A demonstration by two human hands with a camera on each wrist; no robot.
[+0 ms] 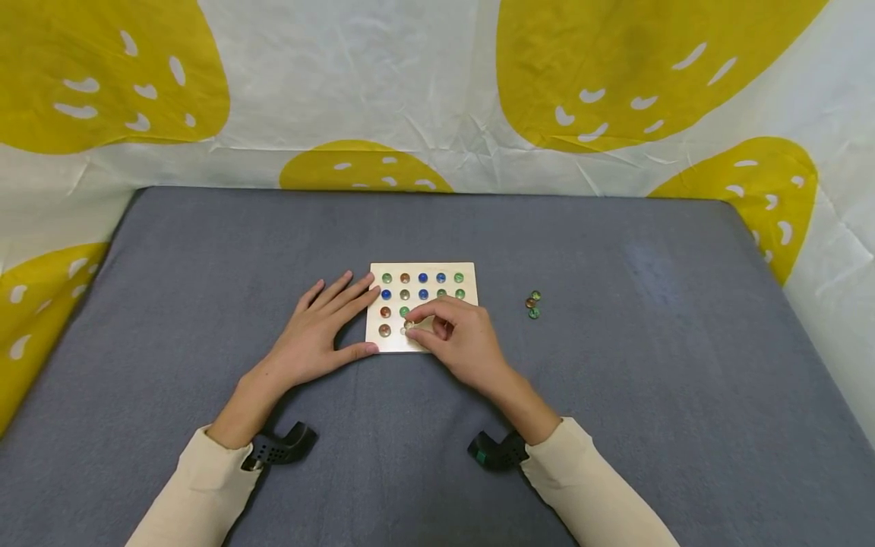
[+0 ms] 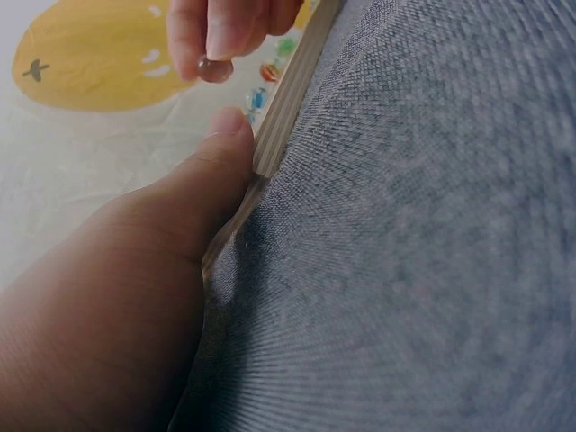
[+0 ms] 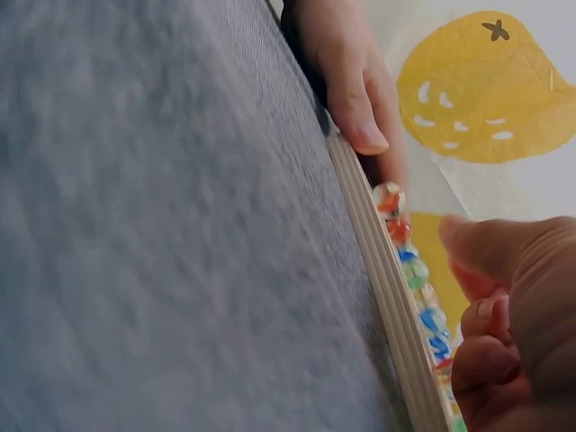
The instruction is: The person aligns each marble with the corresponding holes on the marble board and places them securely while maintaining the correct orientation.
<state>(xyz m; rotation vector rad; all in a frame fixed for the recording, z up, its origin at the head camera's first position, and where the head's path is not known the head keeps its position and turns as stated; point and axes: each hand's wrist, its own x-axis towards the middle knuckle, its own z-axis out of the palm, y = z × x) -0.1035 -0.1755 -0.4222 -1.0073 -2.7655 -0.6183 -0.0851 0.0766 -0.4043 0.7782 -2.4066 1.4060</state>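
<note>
While 2 cream sleeves [image 1: 198, 486] lie at the near side, the left hand [image 1: 311, 330] rests spread, its thumb and fingertips on the left edge of a pale wooden board [image 1: 395, 320] near the middle of the grey cloth [image 1: 649, 380]. The right hand [image 1: 461, 338] pinches a brownish marble [image 1: 409, 324] between thumb and index finger, holding it above the near row, just right of the 1 reddish marble [image 1: 385, 330] at that row's left end. Farther across, the 2 far rows carry 10 marbles [image 1: 423, 278] in green, blue and orange; the hand hides part of the 2 nearer rows. Right of the board, 3 loose marbles [image 1: 534, 313] lie close together. At the far side hangs a white curtain [image 1: 355, 68] with yellow shapes [image 1: 588, 45].
</note>
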